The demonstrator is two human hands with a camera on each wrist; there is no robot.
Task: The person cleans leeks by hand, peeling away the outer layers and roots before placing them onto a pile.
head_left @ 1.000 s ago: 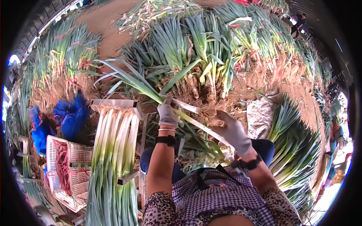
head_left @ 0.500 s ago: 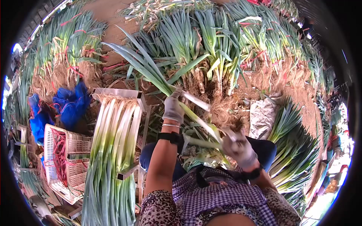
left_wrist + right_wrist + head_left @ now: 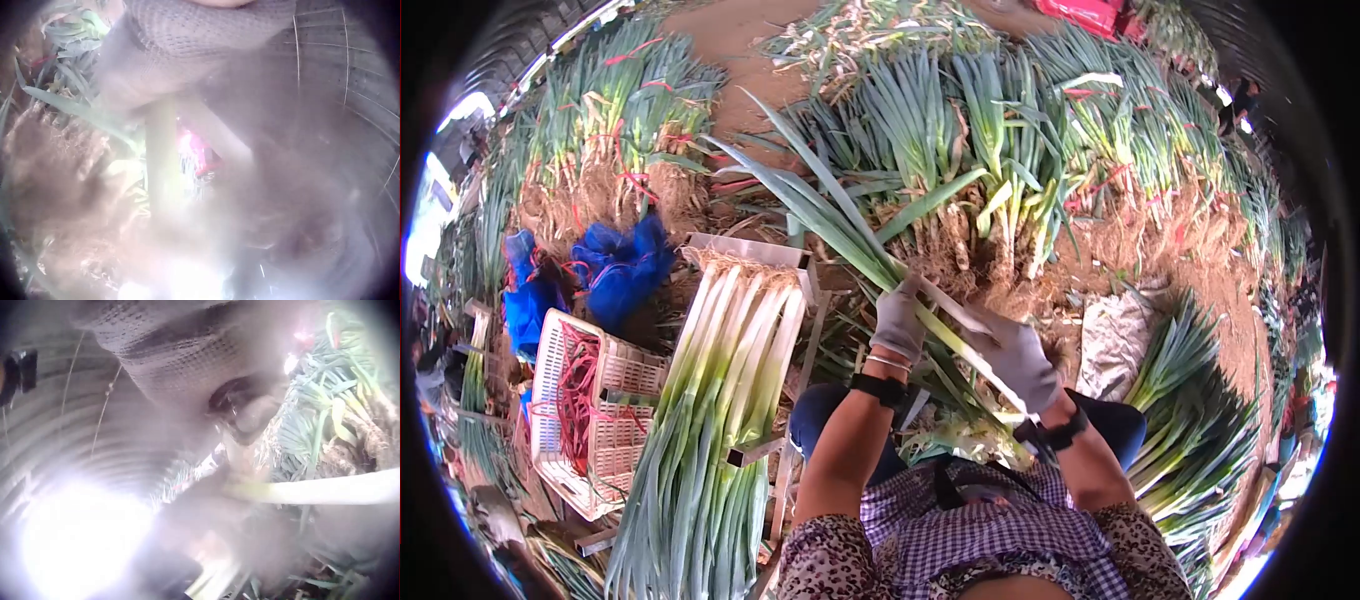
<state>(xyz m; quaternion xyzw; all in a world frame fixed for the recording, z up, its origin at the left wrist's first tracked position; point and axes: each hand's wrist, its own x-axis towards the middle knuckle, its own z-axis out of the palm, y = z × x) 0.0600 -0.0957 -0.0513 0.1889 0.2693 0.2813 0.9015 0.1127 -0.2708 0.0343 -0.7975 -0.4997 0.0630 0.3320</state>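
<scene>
Blue cloth (image 3: 625, 265) is seen bunched on the ground (image 3: 745, 55) at the far left, just beyond a white basket (image 3: 622, 378) in which red string (image 3: 580, 385) is contained. Next, a metal stand (image 3: 740, 247) is laid with a row of leeks (image 3: 735, 365), their roots lined up along its far edge and their leaves carried past its near end. Right of the stand, two leek stalks (image 3: 948, 338) are grasped in the gloved left hand (image 3: 898, 325), the fingers curled round them; their leaves are pointed up and left, past the stand's far right corner. From there the pale stems are slanted down and right to the gloved right hand (image 3: 1020, 362), one meeting its fingers, the other passing close by its palm. Whether the right hand is clenched on either stem cannot be told; its wrist view is hazy. Farther right, a pale sack (image 3: 1112, 340) is seen beside heaped leeks (image 3: 1200, 410).
</scene>
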